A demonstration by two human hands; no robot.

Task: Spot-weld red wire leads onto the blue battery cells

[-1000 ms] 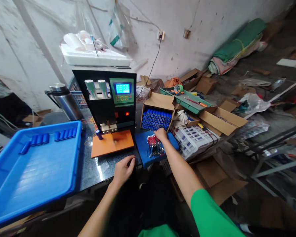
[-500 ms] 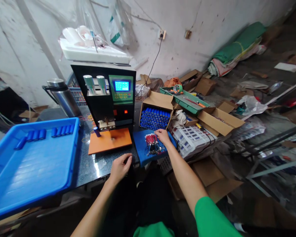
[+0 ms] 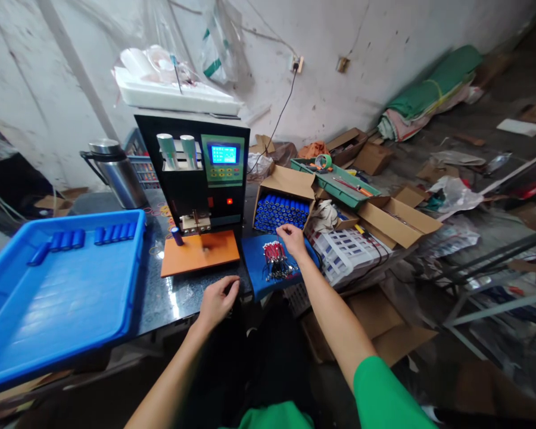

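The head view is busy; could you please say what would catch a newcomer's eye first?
Probably the black boxy machine with its glowing blue screen, left of centre, with an orange board at its foot. Next come the large blue plastic tray at left, and the bare right hand beside a bundle of red and black wires, in front of an open cardboard box packed with blue cylinders.

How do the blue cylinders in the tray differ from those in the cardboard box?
The tray cylinders show mostly their sides; the box cylinders mostly round ends. The tray cylinders lie in one layer; the box cylinders are stacked. The tray cylinders are fewer than the box cylinders. Both are blue.
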